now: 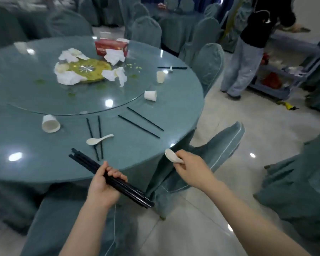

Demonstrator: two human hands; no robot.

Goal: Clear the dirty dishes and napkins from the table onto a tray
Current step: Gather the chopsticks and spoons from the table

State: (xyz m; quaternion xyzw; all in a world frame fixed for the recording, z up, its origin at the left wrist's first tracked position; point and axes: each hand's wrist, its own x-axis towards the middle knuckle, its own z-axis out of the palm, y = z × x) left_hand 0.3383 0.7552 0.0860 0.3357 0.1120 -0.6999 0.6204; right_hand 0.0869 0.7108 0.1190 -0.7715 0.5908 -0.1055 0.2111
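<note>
While both hands are already loaded, the nearest loose pieces lie just past the left fist.

Left hand: the left hand is at lower centre, fingers curled tight round a bundle of black chopsticks that runs from lower right up toward upper left over the table edge.

Right hand: the right hand is right of centre, off the table rim, pinching a white spoon by its handle, bowl pointing up and left.

Key relation: a white soup spoon lies across a pair of chopsticks just beyond the bundle's tips; its handle points right and up, the pair's long axis runs almost straight away from the viewer. The left hand looks nearer; the right is freer to pinch, I judge.

Further right: a second pair lies slanted, upper left to lower right, near the rim.

Cups: a tipped paper cup at left, another on the glass turntable.

Centre: crumpled napkins surround a yellow-smeared plate, red tissue box behind.

Surface: round table, teal cloth under glass.

Room: covered chairs, a person standing by a cart at upper right. I cannot make out a tray.
</note>
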